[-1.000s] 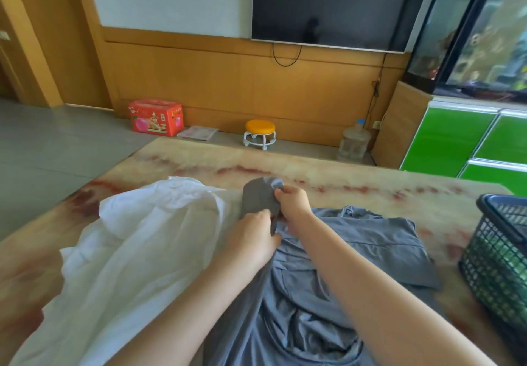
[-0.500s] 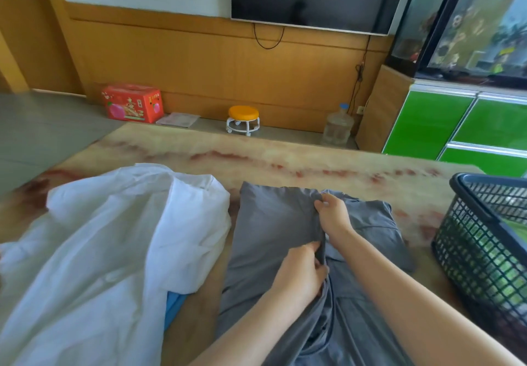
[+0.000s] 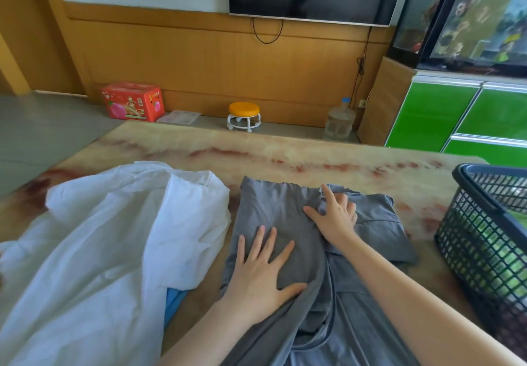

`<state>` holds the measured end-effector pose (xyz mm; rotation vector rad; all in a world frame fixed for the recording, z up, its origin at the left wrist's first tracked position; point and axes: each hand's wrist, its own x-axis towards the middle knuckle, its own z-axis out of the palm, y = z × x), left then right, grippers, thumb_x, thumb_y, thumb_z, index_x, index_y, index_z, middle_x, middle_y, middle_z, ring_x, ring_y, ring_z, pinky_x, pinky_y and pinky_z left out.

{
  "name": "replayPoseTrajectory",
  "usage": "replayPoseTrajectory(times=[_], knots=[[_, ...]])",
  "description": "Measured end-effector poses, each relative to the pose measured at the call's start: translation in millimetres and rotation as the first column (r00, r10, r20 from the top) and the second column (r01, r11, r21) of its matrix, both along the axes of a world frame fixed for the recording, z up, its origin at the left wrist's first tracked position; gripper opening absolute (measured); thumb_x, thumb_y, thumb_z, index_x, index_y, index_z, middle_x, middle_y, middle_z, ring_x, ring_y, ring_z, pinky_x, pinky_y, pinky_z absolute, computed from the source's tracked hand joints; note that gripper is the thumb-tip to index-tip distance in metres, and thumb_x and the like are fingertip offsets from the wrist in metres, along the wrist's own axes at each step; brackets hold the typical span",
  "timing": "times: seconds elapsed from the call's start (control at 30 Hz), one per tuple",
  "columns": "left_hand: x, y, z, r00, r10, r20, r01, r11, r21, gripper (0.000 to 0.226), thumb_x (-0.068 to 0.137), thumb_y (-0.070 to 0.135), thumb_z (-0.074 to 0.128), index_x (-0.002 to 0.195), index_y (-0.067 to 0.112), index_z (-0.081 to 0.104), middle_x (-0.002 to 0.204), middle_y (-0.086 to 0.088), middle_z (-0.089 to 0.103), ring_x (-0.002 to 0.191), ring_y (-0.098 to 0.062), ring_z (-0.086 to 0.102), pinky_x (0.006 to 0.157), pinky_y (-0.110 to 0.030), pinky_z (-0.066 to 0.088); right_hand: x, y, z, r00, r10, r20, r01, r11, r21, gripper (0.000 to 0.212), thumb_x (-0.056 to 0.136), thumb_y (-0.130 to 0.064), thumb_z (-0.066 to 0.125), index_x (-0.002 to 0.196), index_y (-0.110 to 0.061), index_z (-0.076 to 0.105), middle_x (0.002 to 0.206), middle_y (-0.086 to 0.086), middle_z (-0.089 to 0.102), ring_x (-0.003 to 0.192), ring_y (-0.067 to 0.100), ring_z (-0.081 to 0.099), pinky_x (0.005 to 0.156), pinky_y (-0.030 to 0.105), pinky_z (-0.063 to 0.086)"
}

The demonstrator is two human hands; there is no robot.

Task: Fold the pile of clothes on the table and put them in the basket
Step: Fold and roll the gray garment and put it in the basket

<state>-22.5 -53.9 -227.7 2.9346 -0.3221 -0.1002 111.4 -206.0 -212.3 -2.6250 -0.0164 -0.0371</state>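
The person's left hand (image 3: 261, 275) is lying flat on the grey shirt (image 3: 268, 208), fingers spread wide and straight, pressing its folded-over panel onto the table (image 3: 285, 148). The right hand (image 3: 338, 217) is pressing the same shirt just beyond and to the right of the left fingertips, fingers splayed wide and gripping nothing. A rumpled white garment (image 3: 114, 237) is lying just left of the left fingers, a blue cloth (image 3: 174, 300) peeking out beneath it. The dark basket (image 3: 484, 170) is standing well right of the right fingers.
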Motion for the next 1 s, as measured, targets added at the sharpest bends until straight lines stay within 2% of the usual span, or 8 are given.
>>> replayPoseTrajectory(times=[0.1,0.27,0.43,0.53,0.63,0.83,0.93,1.0], knots=[[2,-4,-8,1.000,0.009,0.027,-0.010,0.999,0.033,0.112,0.045,0.087,-0.029,0.145,0.039,-0.014,0.152,0.002,-0.028,0.135,-0.022,-0.035,0.110,-0.052,-0.021,-2,-6,-2,0.984,0.131,0.123,-0.122,0.990,-0.073,0.064,0.093,-0.053,0.046,0.148,-0.037,0.019,0.153,-0.002,0.018,0.137,0.028,0.014,0.109,0.043,0.014],[-1,-6,-14,0.998,0.021,0.061,-0.023,0.999,0.033,0.102,0.048,0.086,-0.027,0.139,0.040,-0.020,0.152,0.000,-0.029,0.136,-0.026,-0.035,0.106,-0.054,-0.023,3,-11,-12,0.945,0.294,-0.142,-0.325,0.893,-0.312,0.060,0.093,-0.064,0.024,0.148,-0.043,0.015,0.158,-0.014,0.005,0.146,0.018,-0.008,0.114,0.043,0.000],[-8,-9,-2,0.996,0.060,0.069,-0.058,0.998,-0.023,0.105,0.053,0.086,-0.023,0.144,0.036,-0.012,0.156,-0.004,-0.020,0.135,-0.028,-0.034,0.109,-0.054,-0.023,1,-9,-4,0.940,0.308,-0.147,-0.341,0.878,-0.337,0.064,0.093,-0.065,0.023,0.149,-0.041,0.004,0.159,-0.011,-0.006,0.145,0.020,-0.016,0.116,0.043,-0.003],[-27,-5,2,0.983,0.109,0.145,-0.109,0.994,-0.007,0.094,0.071,0.085,-0.006,0.147,0.036,0.019,0.157,-0.005,0.005,0.144,-0.032,-0.005,0.113,-0.051,-0.011,-7,-3,7,0.928,0.370,-0.036,-0.367,0.895,-0.254,0.065,0.092,-0.065,0.025,0.148,-0.043,-0.001,0.158,-0.013,-0.008,0.144,0.015,-0.020,0.115,0.040,-0.007],[-45,-9,-14,0.996,0.092,0.009,-0.093,0.995,0.033,0.076,0.086,0.076,0.012,0.130,0.030,0.056,0.137,-0.007,0.053,0.132,-0.029,0.036,0.102,-0.053,0.015,-10,5,2,0.878,0.442,-0.183,-0.478,0.814,-0.330,0.067,0.090,-0.069,0.019,0.149,-0.042,0.001,0.158,-0.013,-0.007,0.144,0.015,-0.019,0.115,0.041,-0.011],[-44,-16,-20,0.994,0.110,-0.021,-0.109,0.994,0.027,0.076,0.084,0.077,0.012,0.130,0.034,0.055,0.138,-0.006,0.052,0.129,-0.031,0.046,0.097,-0.056,0.022,-13,10,-14,0.876,0.425,-0.227,-0.482,0.752,-0.450,0.068,0.092,-0.066,0.017,0.149,-0.038,-0.008,0.158,-0.008,-0.014,0.145,0.019,-0.013,0.117,0.042,-0.006],[-46,-15,-10,0.995,0.091,-0.045,-0.090,0.996,0.014,0.093,0.068,0.085,-0.007,0.147,0.041,0.014,0.157,-0.004,0.001,0.145,-0.029,-0.002,0.108,-0.053,-0.012,-21,14,-3,0.889,0.378,-0.259,-0.458,0.719,-0.523,0.068,0.093,-0.065,0.014,0.149,-0.035,-0.011,0.158,-0.005,-0.017,0.145,0.025,-0.015,0.117,0.046,-0.004],[-49,-12,-2,0.989,0.093,-0.116,-0.101,0.993,-0.066,0.097,0.062,0.086,-0.007,0.147,0.039,-0.007,0.154,0.002,-0.024,0.138,-0.019,-0.030,0.104,-0.047,-0.030,-36,18,5,0.913,0.325,-0.245,-0.406,0.768,-0.495,0.069,0.093,-0.065,0.016,0.149,-0.036,-0.012,0.157,-0.002,-0.021,0.144,0.029,-0.018,0.115,0.050,-0.004]])
